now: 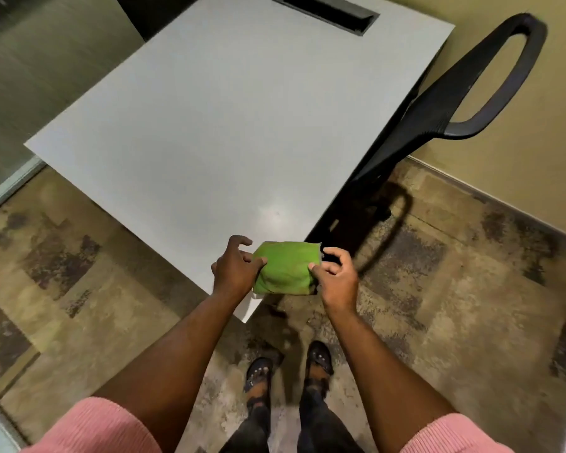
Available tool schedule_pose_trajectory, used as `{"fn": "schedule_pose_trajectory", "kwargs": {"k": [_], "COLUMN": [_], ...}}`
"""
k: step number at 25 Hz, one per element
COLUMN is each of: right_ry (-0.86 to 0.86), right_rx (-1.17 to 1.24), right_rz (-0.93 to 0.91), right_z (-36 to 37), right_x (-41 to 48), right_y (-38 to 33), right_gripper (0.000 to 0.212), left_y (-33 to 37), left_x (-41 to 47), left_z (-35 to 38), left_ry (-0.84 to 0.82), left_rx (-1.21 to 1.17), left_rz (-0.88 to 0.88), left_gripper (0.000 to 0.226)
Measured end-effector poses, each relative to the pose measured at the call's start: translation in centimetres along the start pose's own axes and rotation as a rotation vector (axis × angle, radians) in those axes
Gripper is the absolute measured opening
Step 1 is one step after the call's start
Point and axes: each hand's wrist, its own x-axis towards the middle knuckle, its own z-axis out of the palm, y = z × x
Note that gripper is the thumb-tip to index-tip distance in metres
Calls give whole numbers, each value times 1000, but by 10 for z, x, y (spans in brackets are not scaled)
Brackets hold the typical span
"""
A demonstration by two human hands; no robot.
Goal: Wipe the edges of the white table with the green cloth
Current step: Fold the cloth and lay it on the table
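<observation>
The white table fills the upper middle of the head view, its near corner pointing toward me. A folded green cloth lies over that near corner, hanging partly past the right edge. My left hand pinches the cloth's left side with thumb and fingers. My right hand pinches its right side. Both hands hold the cloth between them, just above the corner.
A black chair stands against the table's right edge, its shadow on the floor. A dark cable slot is set in the table's far end. Patterned carpet surrounds the table; a beige wall runs at right. My feet stand below the corner.
</observation>
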Motion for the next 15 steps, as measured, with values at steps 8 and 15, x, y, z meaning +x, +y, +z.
{"fn": "schedule_pose_trajectory", "kwargs": {"k": [8,15], "right_ry": [-197,-208], "right_rx": [-343,-406], "right_rz": [-302,-593], "right_z": [-30,-44], "right_x": [22,33], "right_y": [-98,-185], "right_gripper": [39,27], "left_y": [82,143], "left_x": [-27,-31], "left_z": [-36,-67], "left_ry": [-25,84], "left_rx": [195,195], "left_rz": [269,365], "left_gripper": [41,24]}}
